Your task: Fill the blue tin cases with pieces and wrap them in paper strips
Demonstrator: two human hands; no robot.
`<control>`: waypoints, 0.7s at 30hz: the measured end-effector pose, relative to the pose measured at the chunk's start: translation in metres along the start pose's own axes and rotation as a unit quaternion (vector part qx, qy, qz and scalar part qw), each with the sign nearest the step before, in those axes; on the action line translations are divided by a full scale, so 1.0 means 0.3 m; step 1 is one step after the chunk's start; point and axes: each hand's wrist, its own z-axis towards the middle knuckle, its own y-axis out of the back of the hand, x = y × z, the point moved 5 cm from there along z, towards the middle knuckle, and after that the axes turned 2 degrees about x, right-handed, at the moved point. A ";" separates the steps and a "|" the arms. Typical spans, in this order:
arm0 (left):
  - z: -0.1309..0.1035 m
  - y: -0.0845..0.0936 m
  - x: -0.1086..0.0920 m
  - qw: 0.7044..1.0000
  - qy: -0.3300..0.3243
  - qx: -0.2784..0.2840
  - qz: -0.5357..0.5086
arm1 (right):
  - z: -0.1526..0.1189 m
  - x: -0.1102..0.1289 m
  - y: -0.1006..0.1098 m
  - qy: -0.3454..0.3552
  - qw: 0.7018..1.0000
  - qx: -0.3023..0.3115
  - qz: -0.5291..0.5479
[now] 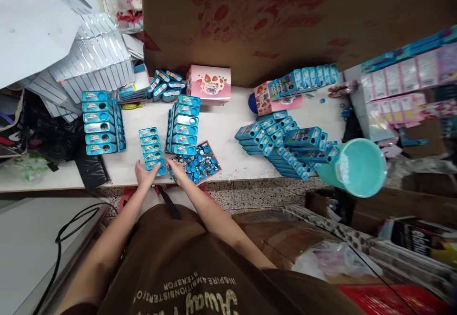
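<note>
A short row of small blue printed boxes (150, 140) with round openings lies on the table in front of me. My left hand (145, 174) is at its near end, thumb over the nearest blue box (152, 165) and fingers along its left side. Just right of that box is my right hand (177, 171), its fingers bent together; what they hold, if anything, is too small to make out. Beside it, a shallow tray (217, 158) holds many small blue and silver round pieces (202, 162). Taller blue box stacks stand on the left (98, 123) and right (187, 124) of the row.
Behind are a pink strawberry-print box (209, 84) and a large brown carton (250, 24). More blue boxes (282, 143) are piled to the right, near a turquoise bucket (364, 167) at the table edge. White boxes (96, 53) fill the back left; a black pouch (91, 167) lies left.
</note>
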 end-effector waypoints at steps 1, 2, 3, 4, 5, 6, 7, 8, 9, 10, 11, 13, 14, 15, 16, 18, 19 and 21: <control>-0.023 0.024 -0.017 0.998 -0.053 -0.022 0.020 | -0.009 -0.001 0.003 -0.017 0.999 0.003 0.045; -0.046 0.039 -0.037 0.993 -0.105 -0.036 0.047 | -0.016 0.003 0.005 -0.027 0.997 0.006 0.076; -0.066 0.043 -0.060 0.986 -0.153 -0.033 0.065 | -0.021 0.010 0.006 -0.029 0.995 0.009 0.094; -0.080 0.034 -0.080 0.980 -0.186 -0.012 0.068 | -0.025 0.020 0.005 -0.025 0.994 0.012 0.103; -0.087 0.016 -0.096 0.979 -0.196 0.025 0.054 | -0.027 0.032 0.001 -0.018 0.994 0.016 0.110; -0.088 -0.009 -0.108 0.979 -0.191 0.066 0.028 | -0.027 0.045 -0.006 -0.009 0.993 0.021 0.119; -0.084 -0.035 -0.117 0.979 -0.175 0.100 -0.007 | -0.026 0.058 -0.015 0.003 0.991 0.025 0.128; -0.076 -0.059 -0.121 0.980 -0.148 0.125 -0.050 | -0.025 0.070 -0.025 0.016 0.990 0.028 0.137; -0.064 -0.080 -0.121 0.979 -0.117 0.138 -0.094 | -0.022 0.081 -0.036 0.028 0.989 0.028 0.146; -0.051 -0.096 -0.119 0.978 -0.085 0.142 -0.131 | -0.020 0.090 -0.046 0.038 0.987 0.026 0.154; -0.039 -0.107 -0.114 0.976 -0.058 0.141 -0.158 | -0.018 0.096 -0.057 0.046 0.985 0.022 0.162; -0.016 -0.115 -0.103 0.974 -0.022 0.136 -0.182 | -0.015 0.105 -0.077 0.059 0.982 0.012 0.179; -0.006 -0.113 -0.099 0.974 -0.014 0.136 -0.182 | -0.014 0.107 -0.087 0.062 0.980 0.011 0.188; 0.002 -0.107 -0.097 0.974 -0.012 0.136 -0.179 | -0.015 0.108 -0.098 0.062 0.978 0.012 0.198; 0.010 -0.099 -0.095 0.974 -0.008 0.136 -0.179 | -0.015 0.108 -0.107 0.058 0.976 0.014 0.209; 0.026 -0.074 -0.098 0.977 -0.018 0.122 -0.175 | -0.015 0.104 -0.117 0.037 0.970 0.019 0.238; 0.036 -0.056 -0.104 0.980 -0.042 0.107 -0.161 | -0.015 0.099 -0.116 0.018 0.966 0.020 0.259; 0.055 -0.018 -0.130 0.985 -0.130 0.059 -0.092 | -0.013 0.084 -0.103 -0.031 0.950 0.026 0.311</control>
